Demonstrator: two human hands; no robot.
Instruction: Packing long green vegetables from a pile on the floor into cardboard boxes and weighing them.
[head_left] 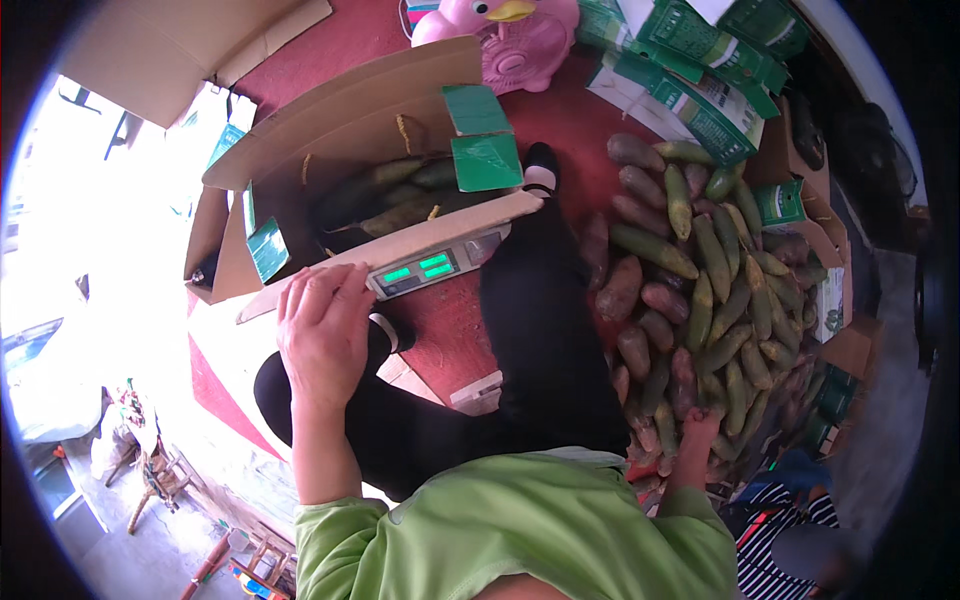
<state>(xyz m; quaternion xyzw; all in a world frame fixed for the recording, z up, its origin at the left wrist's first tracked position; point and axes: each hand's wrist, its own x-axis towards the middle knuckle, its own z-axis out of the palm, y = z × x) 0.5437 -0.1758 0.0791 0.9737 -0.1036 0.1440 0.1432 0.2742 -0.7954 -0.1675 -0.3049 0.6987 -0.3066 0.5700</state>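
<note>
My left hand [322, 330] is on the near flap [430, 225] of an open cardboard box, its fingers bent over the edge. Inside that box lie several long green vegetables [400, 190], partly in shadow. Against the flap's near side is a digital scale [430, 272] with lit green displays. To the right, my right hand [700, 425] is down at the near part of a large heap of long green radish-like vegetables [712, 255]. Its fingers look curled, beside the lower end of a reddish, elongated root [684, 380]; what they hold is hidden.
Reddish roots [620, 285] lie mixed into the heap on the red floor covering [440, 330]. Green-and-white cartons [690, 90] are stacked at the far right, beside a pink bird-shaped fan [515, 50]. A person in a striped top [775, 530] is at the lower right.
</note>
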